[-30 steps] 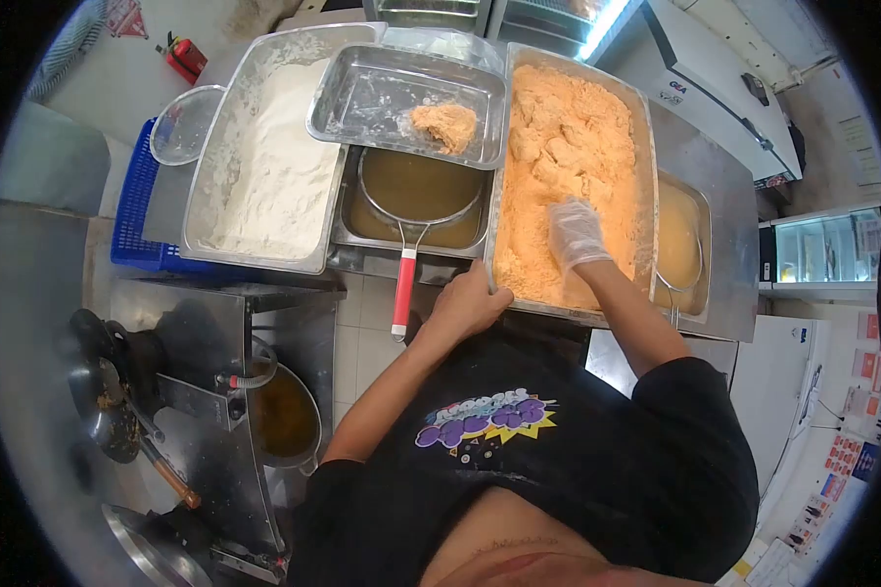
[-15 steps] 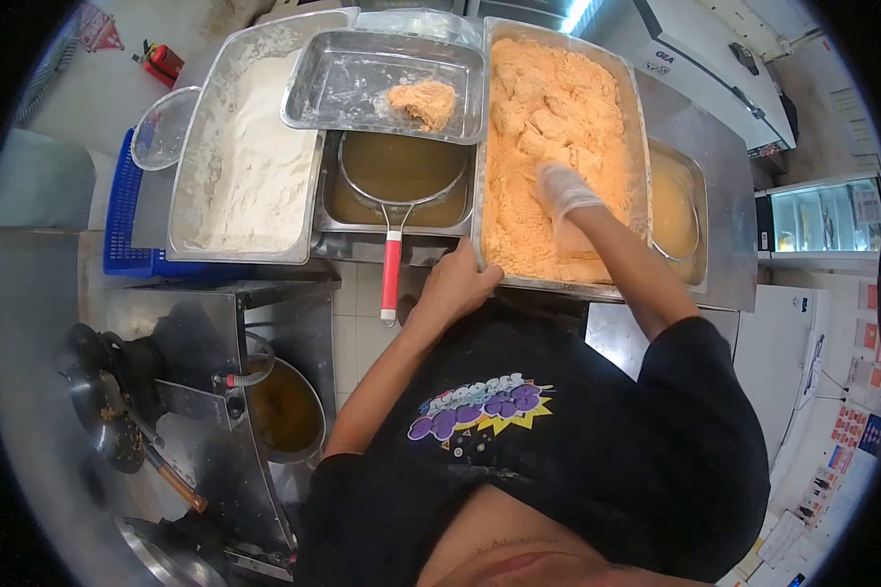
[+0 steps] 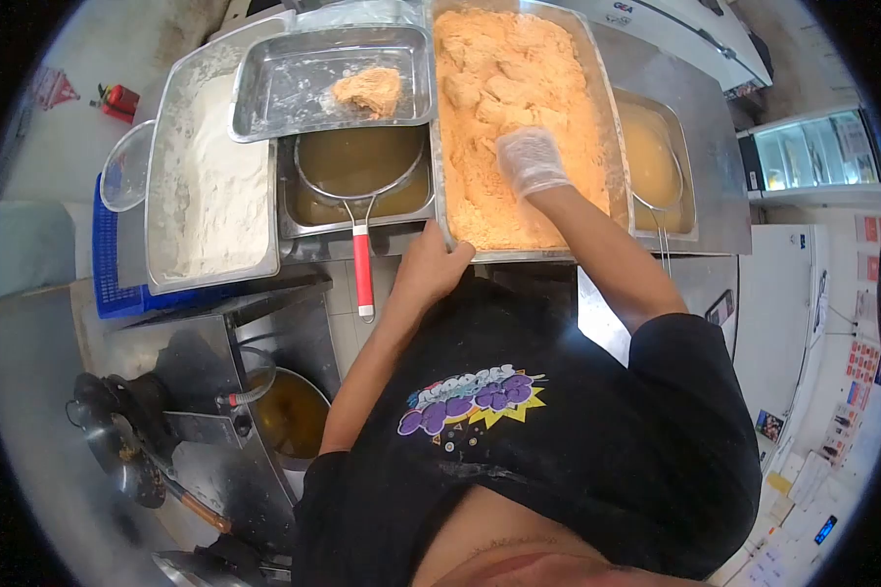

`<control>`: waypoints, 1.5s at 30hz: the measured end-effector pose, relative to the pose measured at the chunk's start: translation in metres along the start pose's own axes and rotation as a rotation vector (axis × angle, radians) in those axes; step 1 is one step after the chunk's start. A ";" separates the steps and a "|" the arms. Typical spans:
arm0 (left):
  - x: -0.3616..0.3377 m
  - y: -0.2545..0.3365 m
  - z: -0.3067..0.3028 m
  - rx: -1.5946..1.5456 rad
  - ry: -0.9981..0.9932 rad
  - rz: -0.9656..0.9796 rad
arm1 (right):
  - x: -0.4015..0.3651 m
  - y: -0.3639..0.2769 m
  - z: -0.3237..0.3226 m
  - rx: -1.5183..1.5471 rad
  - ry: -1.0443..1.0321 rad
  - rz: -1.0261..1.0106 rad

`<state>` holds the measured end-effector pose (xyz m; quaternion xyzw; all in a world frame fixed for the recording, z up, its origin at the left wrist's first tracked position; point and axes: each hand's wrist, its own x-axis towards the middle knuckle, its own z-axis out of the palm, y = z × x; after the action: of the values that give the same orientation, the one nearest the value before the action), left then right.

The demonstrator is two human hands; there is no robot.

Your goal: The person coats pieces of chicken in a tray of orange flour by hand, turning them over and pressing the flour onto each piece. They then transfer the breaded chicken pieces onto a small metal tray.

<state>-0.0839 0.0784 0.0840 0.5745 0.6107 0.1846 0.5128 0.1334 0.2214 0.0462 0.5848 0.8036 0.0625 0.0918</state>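
Head view: the orange breading mix [image 3: 480, 210] lies in a deep steel pan [image 3: 609, 122], lumpy and heaped towards the far side. The gloved right hand [image 3: 531, 161] is set in it near the middle, back uppermost; its fingertips are obscured, so whether they are spread, curled or around a piece cannot be told. The pan's near-left corner is gripped by the bare left hand [image 3: 431, 264], with the thumb laid along the near rim.

Just now the view has swung, so the pans appear farther left, while the left hand has stayed at the same corner; the pan is judged to remain steadied for handling of the mix.

On the left, a shallow tray [image 3: 284, 93] holding one coated piece [image 3: 370, 92] is set across the liquid pan [image 3: 308, 230] and adjoins the breading pan's wall. A red-handled strainer [image 3: 363, 269] juts past the worktop [image 3: 719, 176] edge, near the left forearm. Beyond is the flour [image 3: 227, 196]. At right, a second strainer [image 3: 675, 147] rests in pale batter. Sideways movement is bounded by the pan walls; upward, the way is open.
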 end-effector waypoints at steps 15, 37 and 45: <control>0.001 -0.006 0.003 0.034 0.045 0.001 | -0.049 0.113 -0.075 0.012 0.009 0.139; 0.001 -0.005 0.004 0.072 0.058 -0.034 | 0.107 0.008 -0.159 0.725 0.083 0.046; -0.002 -0.003 0.003 0.068 0.048 -0.050 | 0.120 0.045 -0.113 0.288 0.130 0.107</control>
<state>-0.0829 0.0746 0.0811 0.5714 0.6430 0.1646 0.4826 0.1144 0.3497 0.1567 0.6284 0.7763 -0.0108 -0.0485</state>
